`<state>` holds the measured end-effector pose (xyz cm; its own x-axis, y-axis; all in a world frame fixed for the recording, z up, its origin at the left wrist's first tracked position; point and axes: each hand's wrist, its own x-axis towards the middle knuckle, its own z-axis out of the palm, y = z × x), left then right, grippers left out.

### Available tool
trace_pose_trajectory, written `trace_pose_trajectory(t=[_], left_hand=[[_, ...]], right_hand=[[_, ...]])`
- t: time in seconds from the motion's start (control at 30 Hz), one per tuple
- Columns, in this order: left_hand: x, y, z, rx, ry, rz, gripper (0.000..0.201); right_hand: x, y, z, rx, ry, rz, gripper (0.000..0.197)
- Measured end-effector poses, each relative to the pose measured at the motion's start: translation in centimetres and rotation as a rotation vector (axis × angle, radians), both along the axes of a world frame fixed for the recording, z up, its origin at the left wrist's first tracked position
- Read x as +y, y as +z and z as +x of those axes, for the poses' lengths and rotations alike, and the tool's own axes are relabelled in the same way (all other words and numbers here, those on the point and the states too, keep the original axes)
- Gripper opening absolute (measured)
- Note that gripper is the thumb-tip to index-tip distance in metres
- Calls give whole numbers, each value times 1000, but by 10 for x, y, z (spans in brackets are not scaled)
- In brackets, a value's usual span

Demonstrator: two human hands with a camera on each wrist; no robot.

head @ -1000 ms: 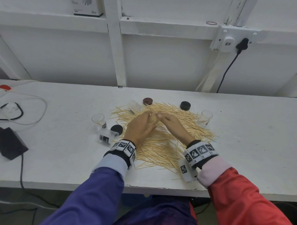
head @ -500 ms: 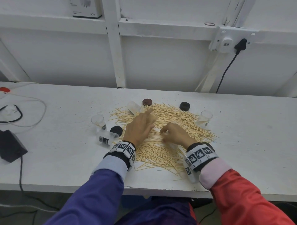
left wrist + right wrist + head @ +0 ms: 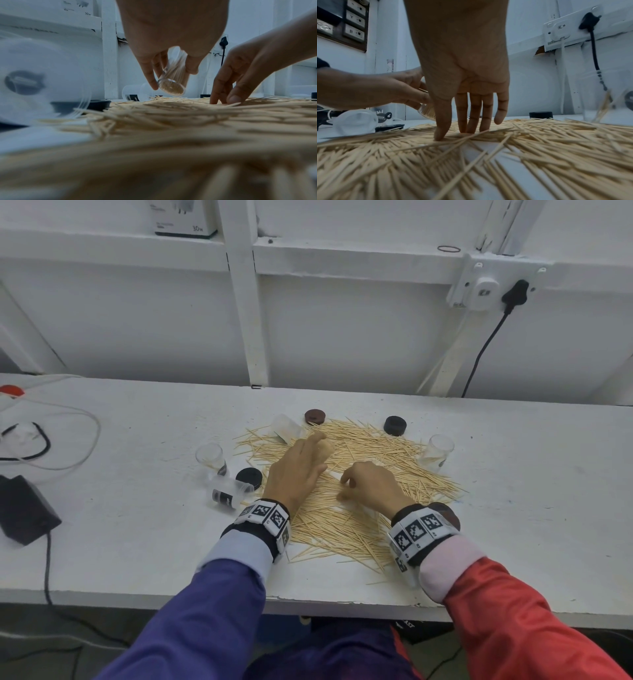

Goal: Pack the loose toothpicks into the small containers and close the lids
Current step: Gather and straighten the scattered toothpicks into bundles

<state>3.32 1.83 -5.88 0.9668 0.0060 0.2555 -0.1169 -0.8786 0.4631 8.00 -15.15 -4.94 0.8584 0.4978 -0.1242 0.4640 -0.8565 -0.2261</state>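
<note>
Head view with both wrist views. The left hand (image 3: 296,465) gripped a clear container (image 3: 172,79) packed with toothpicks, tilted with its open mouth turned towards the wrist and held just above the heap; no lid was on it. The right hand (image 3: 371,486) stood at the centre of the toothpick pile (image 3: 342,508) with its fingers (image 3: 471,116) straight and pointing down, the tips touching the sticks; nothing was yet pinched between them.

The pile covered the middle of the table (image 3: 531,525). Around it lay the remaining parts: a tipped container (image 3: 287,426) at 11 o'clock with a brown lid (image 3: 314,416) just beside it; a black lid (image 3: 395,425) at 1 o'clock; an upright container (image 3: 438,451) at 2 o'clock holding a few sticks; an upright container (image 3: 210,458) at 9 o'clock; a tipped container (image 3: 229,494) and another black lid (image 3: 249,477) at 8 o'clock, near each other. The container at 9 o'clock appeared empty; those lying on their sides could not be judged.

Progress, as judged: early. One container appeared nearly full but uncapped, every visible lid lay apart from its container, and most toothpicks remained loose. Left to do: gather the pile into the other containers and close all lids.
</note>
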Motion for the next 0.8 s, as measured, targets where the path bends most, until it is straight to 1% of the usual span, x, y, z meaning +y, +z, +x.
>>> trace_pose_trajectory(t=[0.1, 0.2, 0.27, 0.4, 0.5, 0.6, 0.7, 0.8], left_hand=[[0, 1, -1, -15, -7, 10, 42], [0, 1, 0, -1, -10, 29, 34], [0, 1, 0, 8, -8, 27, 34], [0, -2, 1, 6, -7, -1, 36], [0, -2, 0, 8, 8, -46, 42], [1, -1, 0, 30, 37, -70, 56], [1, -2, 2, 41, 57, -32, 69], [1, -4, 5, 61, 81, 19, 75]], right_hand=[[2, 1, 0, -17, 1, -3, 32], [5, 3, -1, -49, 20, -20, 20], [7, 5, -3, -74, 29, -28, 14], [6, 4, -2, -79, 19, -17, 12], [3, 4, 1, -36, 1, 22, 11], [-1, 7, 6, 27, -26, 78, 9], [-6, 13, 9, 67, -46, 132, 9], [-10, 17, 11, 92, -64, 165, 10]])
